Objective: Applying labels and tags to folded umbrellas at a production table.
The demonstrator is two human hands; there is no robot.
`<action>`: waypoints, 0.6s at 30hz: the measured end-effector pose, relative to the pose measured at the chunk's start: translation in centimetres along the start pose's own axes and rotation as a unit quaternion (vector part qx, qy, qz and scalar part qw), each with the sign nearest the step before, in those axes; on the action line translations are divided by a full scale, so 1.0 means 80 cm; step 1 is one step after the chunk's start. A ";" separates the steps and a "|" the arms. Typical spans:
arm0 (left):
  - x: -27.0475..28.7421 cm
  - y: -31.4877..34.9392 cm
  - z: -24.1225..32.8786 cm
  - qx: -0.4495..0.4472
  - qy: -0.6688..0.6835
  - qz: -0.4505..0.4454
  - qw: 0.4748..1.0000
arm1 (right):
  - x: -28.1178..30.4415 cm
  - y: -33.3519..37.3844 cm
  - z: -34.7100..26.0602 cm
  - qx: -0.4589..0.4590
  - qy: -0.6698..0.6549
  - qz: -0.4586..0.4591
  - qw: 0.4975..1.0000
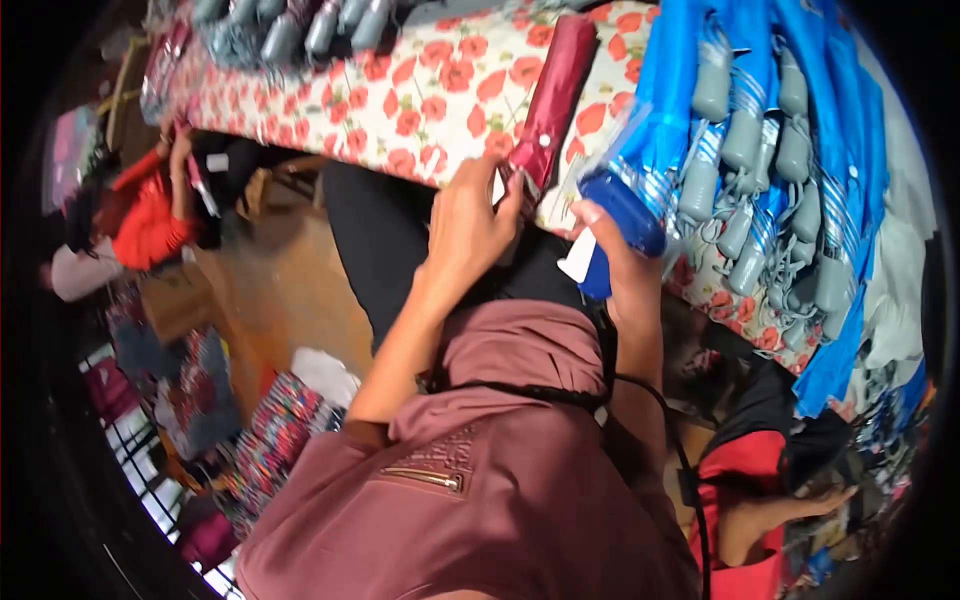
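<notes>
A folded maroon umbrella (555, 95) lies on the flowered cloth, its lower end toward me. My left hand (472, 215) is closed at that end, the fingers pinching near the strap. A small white piece (498, 188) shows between thumb and fingers. Close by on the right, my right hand (630, 270) wraps round a blue gun-shaped hand tool (630, 212). A white piece (577, 258) sticks out from the tool toward the left; the tool's exact kind cannot be made out. The two hands are apart.
The table's poppy-print cloth (400, 110) spans the far side. Blue folded umbrellas with grey handles (745, 140) pile up at right; more grey handles (320, 30) lie at the far left. One person in red (155, 225) works at left; another person's leg (750, 525) is at lower right.
</notes>
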State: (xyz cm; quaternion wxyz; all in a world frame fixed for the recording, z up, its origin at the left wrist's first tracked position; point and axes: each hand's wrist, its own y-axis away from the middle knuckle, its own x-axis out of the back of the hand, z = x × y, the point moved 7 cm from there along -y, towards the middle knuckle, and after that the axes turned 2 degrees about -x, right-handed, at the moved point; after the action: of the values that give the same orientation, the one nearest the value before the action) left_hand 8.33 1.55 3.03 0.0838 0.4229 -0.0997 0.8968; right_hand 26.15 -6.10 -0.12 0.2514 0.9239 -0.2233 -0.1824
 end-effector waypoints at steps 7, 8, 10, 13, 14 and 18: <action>0.005 -0.018 -0.012 0.004 0.066 0.073 0.995 | -0.007 -0.011 0.016 -0.005 0.031 0.055 0.998; 0.000 -0.024 -0.009 -0.001 0.072 0.066 0.995 | -0.010 -0.012 0.012 0.005 0.042 0.054 0.998; -0.009 -0.033 -0.014 -0.002 0.075 0.060 0.995 | -0.021 -0.014 0.009 0.011 0.055 0.050 0.997; -0.026 -0.049 -0.026 -0.015 0.084 0.032 0.996 | -0.043 -0.015 0.005 -0.026 -0.101 0.024 0.994; -0.029 -0.049 -0.028 -0.019 0.088 0.021 0.996 | -0.049 -0.015 0.008 -0.038 -0.153 0.017 0.987; -0.037 -0.056 -0.025 -0.039 0.104 -0.018 0.994 | -0.058 -0.023 0.012 -0.033 -0.193 0.002 0.981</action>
State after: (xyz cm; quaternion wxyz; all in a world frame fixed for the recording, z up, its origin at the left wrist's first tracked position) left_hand 9.77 6.17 -0.02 0.1266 0.3258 -0.1176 0.9295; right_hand 22.40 -2.68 -0.86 0.2344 0.8622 -0.2635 -0.3635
